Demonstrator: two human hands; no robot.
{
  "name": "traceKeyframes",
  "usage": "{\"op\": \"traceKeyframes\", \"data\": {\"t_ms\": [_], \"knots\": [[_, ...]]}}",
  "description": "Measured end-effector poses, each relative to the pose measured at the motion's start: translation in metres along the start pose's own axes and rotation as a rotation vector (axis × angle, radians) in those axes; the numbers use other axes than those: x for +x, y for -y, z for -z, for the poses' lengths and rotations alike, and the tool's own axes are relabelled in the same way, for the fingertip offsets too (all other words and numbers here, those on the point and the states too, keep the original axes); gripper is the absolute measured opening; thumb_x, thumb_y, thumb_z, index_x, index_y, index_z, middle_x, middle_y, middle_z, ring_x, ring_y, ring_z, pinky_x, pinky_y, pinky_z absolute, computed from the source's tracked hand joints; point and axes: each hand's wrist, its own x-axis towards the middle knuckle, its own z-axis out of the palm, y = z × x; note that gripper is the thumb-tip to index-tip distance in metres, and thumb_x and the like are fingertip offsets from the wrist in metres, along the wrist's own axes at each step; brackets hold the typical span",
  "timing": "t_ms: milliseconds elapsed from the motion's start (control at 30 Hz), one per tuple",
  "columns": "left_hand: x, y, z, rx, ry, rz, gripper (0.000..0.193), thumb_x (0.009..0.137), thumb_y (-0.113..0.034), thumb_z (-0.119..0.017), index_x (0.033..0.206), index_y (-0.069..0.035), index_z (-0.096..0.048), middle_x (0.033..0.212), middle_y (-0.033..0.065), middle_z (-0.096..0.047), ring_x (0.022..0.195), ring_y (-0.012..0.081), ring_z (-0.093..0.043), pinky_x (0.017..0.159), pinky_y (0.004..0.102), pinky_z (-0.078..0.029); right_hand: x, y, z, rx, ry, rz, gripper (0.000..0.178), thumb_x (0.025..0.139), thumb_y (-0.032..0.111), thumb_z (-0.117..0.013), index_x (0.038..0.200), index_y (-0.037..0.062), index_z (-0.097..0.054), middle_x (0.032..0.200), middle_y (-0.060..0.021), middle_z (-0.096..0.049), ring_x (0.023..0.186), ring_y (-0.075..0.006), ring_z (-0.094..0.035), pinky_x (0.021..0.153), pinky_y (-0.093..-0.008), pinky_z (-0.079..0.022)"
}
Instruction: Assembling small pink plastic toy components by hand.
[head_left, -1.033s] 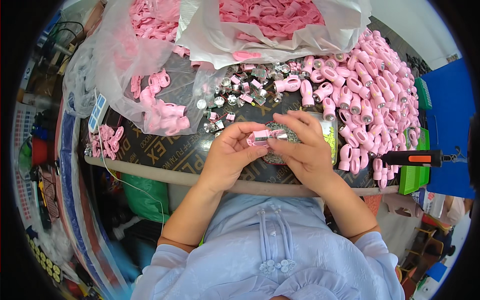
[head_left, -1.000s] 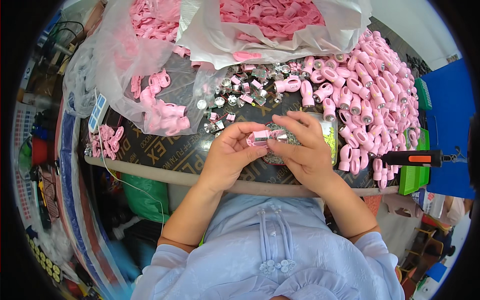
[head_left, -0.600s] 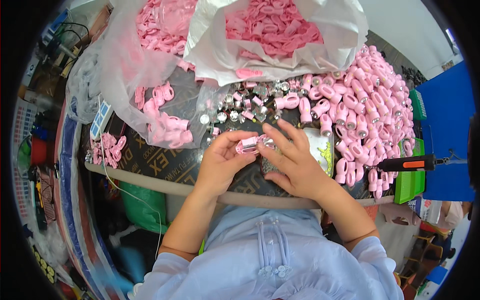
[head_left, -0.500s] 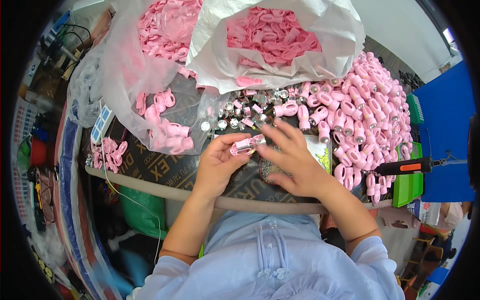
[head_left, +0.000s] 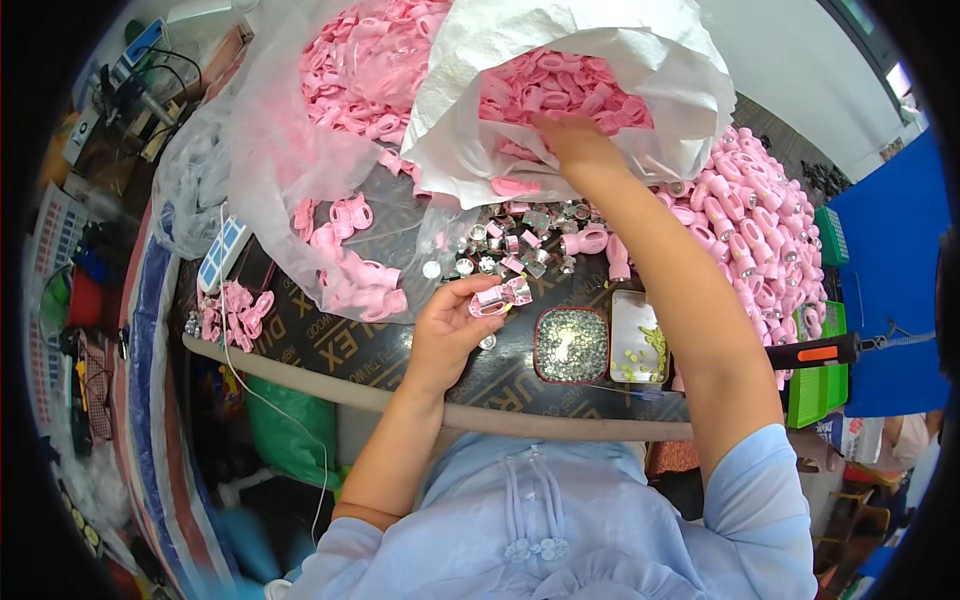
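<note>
My left hand (head_left: pixel 450 325) holds a small pink plastic piece (head_left: pixel 502 296) with a shiny part, just above the dark table (head_left: pixel 330 345). My right hand (head_left: pixel 568 138) reaches far forward into an open white bag (head_left: pixel 480 130) full of pink plastic pieces (head_left: pixel 560 85); its fingers are buried among them, so its grip is hidden. Several small silver parts (head_left: pixel 500 245) lie scattered on the table between the two hands.
A round red tin (head_left: pixel 571 345) of tiny sparkling beads and a white tray (head_left: pixel 637 350) of yellow bits sit at the near edge. A large pile of pink pieces (head_left: pixel 770 240) spreads right. A clear bag (head_left: pixel 300 150) of more stands left. An orange-handled tool (head_left: pixel 815 352) lies right.
My right hand left the small pink piece and stretched forward into the white bag. My left hand stayed near the table edge, still holding the piece.
</note>
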Motion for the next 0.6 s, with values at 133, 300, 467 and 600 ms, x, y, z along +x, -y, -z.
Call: {"op": "traceKeyframes", "data": {"t_ms": [133, 300, 467, 600], "knots": [[-0.003, 0.0, 0.002, -0.032, 0.007, 0.005, 0.045, 0.081, 0.014, -0.068, 0.123, 0.002, -0.056, 0.129, 0.0146, -0.058, 0.114, 0.0209, -0.061, 0.097, 0.0334, -0.053, -0.016, 0.001, 0.026, 0.383, -0.096, -0.148, 0.055, 0.077, -0.003, -0.065, 0.13, 0.0076, -0.057, 0.111, -0.0175, -0.066, 0.107, -0.0304, -0.065, 0.085, -0.0375, -0.055], [-0.01, -0.006, -0.01, 0.013, 0.092, 0.067, 0.047, 0.082, 0.017, -0.066, 0.125, 0.001, -0.055, 0.127, 0.01, -0.058, 0.112, 0.0158, -0.061, 0.096, 0.0281, -0.052, -0.101, 0.048, 0.069, 1.66, 0.098, -0.568, 0.038, 0.074, -0.01, -0.072, 0.11, -0.0038, -0.059, 0.104, -0.0135, -0.068, 0.094, -0.0172, -0.068, 0.076, -0.0288, -0.058], [-0.014, -0.018, -0.031, 0.018, 0.129, 0.068, 0.044, 0.083, 0.015, -0.066, 0.124, 0.001, -0.055, 0.116, 0.0071, -0.058, 0.11, 0.0145, -0.062, 0.094, 0.0273, -0.053, -0.165, 0.09, 0.101, 1.566, 0.14, -0.415, 0.039, 0.084, -0.009, -0.07, 0.121, -0.0054, -0.059, 0.12, -0.0125, -0.062, 0.113, -0.0196, -0.061, 0.1, -0.0318, -0.05], [-0.014, -0.021, -0.039, 0.087, 0.16, 0.066, 0.042, 0.083, 0.015, -0.067, 0.12, -0.001, -0.057, 0.119, 0.0079, -0.056, 0.107, 0.014, -0.061, 0.091, 0.0271, -0.052, -0.184, 0.08, 0.094, 1.473, -0.01, -0.449, 0.039, 0.087, -0.009, -0.066, 0.124, -0.0073, -0.057, 0.124, -0.0134, -0.059, 0.116, -0.0198, -0.061, 0.1, -0.0316, -0.049]]}}
